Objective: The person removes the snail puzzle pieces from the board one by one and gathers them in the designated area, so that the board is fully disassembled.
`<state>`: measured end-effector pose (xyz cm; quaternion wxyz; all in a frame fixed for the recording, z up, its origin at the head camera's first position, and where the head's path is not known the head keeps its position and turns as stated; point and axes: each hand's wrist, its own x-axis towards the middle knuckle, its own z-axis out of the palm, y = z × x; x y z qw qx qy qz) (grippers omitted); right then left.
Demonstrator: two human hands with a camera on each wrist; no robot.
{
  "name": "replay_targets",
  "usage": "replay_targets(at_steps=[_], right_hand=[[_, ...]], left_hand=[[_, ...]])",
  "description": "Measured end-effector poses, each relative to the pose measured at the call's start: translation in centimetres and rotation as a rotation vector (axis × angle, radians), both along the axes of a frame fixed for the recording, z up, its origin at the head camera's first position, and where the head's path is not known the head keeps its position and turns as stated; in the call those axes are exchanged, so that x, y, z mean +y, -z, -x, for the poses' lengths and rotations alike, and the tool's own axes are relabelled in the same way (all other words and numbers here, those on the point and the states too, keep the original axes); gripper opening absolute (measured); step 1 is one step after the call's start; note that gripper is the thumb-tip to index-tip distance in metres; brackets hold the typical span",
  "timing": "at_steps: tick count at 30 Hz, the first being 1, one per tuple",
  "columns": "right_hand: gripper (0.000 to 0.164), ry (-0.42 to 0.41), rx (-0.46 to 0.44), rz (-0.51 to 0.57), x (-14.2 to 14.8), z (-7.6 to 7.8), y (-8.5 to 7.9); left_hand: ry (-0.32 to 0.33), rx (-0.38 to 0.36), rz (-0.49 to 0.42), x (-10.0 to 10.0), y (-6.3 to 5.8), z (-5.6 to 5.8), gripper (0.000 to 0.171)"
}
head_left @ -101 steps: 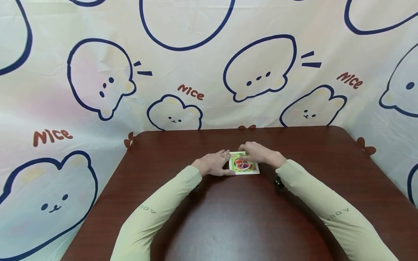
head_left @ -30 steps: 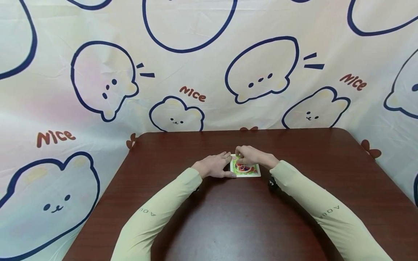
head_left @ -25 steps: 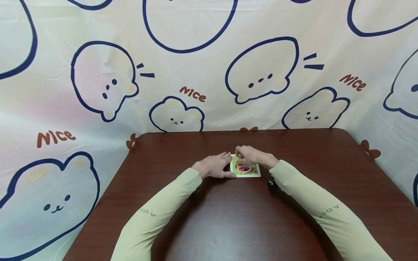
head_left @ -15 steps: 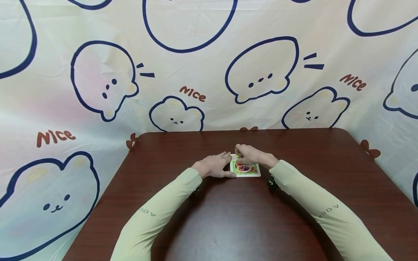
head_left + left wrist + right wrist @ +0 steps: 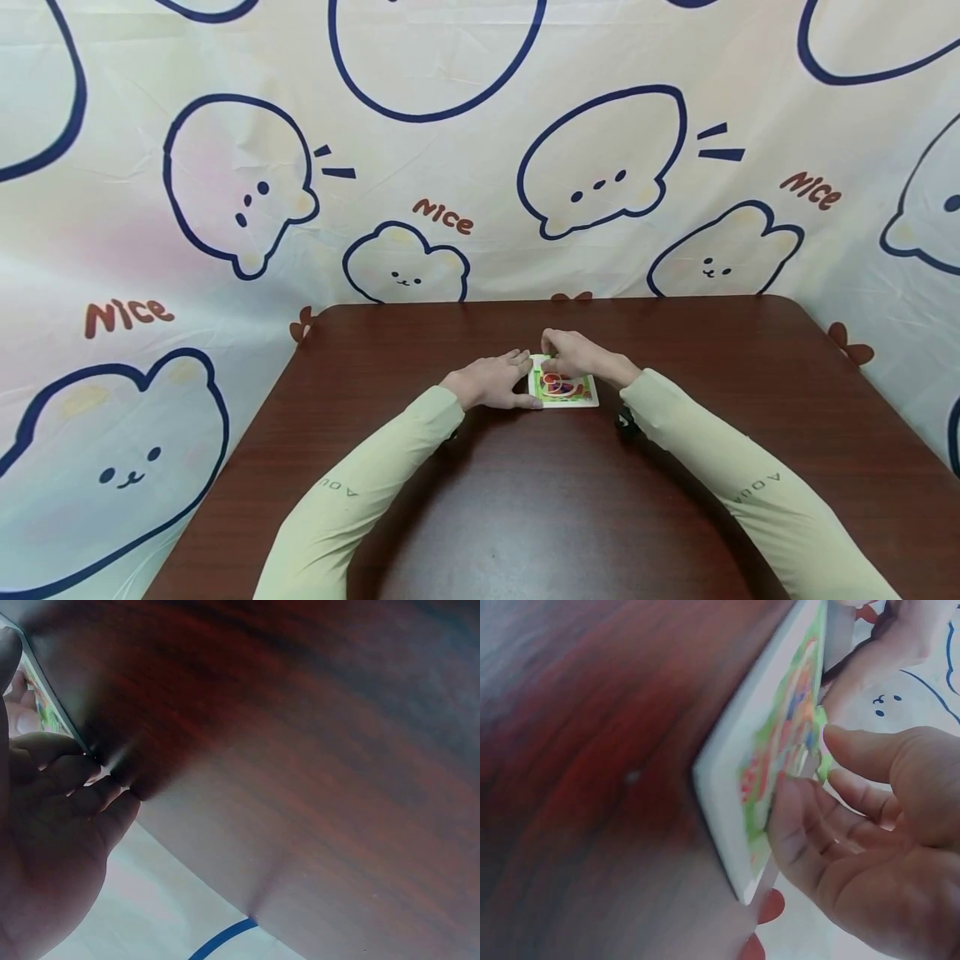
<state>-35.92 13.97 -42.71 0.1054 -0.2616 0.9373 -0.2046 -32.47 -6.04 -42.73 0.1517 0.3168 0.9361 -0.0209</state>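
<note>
brown table (image 5: 480, 508), white-edged board (image 5: 566, 390) pictured green and red, left hand (image 5: 491, 382) outstretched against it, right hand (image 5: 573, 354) pinching green piece (image 5: 825, 763)

Dark reddish-brown table (image 5: 487, 517) is stretching across foreground, light reflecting off its near surface. Pale printed cloth (image 5: 480, 167) is hanging behind and along both sides, showing blue-outlined cartoon animal heads (image 5: 405, 258) and red-brown "Nice" lettering (image 5: 442, 217). Red-brown petal shapes (image 5: 851, 343) are peeking out along table's edges.
</note>
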Motion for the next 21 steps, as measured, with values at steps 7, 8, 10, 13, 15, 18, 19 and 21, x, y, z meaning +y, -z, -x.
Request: replay_targets(at_steps=[7,8,10,13,15,18,19,21], right_hand=[[0.014,0.022,0.015,-0.002,-0.16,-0.07,-0.17],[0.014,0.022,0.019,0.001,-0.12,-0.08,-0.15],[0.014,0.024,0.021,0.015,-0.03,-0.08,-0.05],[0.013,0.022,0.019,0.041,0.12,-0.09,0.04],[0.013,0.021,0.012,0.060,0.22,-0.06,0.03],[0.013,0.027,-0.010,0.086,0.32,-0.05,-0.05],[0.013,0.029,-0.023,0.096,0.36,-0.05,-0.08],[0.012,0.030,-0.041,0.114,0.44,-0.06,-0.08]], left_hand=[[-0.001,0.000,0.007,0.00,-0.14,0.03,0.096],[-0.001,-0.002,0.008,0.00,-0.15,0.02,0.096],[-0.001,-0.005,0.008,-0.01,-0.14,0.02,0.097],[0.001,-0.006,0.007,0.00,-0.12,0.02,0.097],[0.000,-0.007,0.005,0.00,-0.11,0.03,0.097],[-0.004,-0.009,0.000,0.00,-0.11,0.05,0.097],[-0.006,-0.011,-0.002,-0.01,-0.11,0.06,0.097],[-0.009,-0.015,-0.005,-0.03,-0.09,0.08,0.097]])
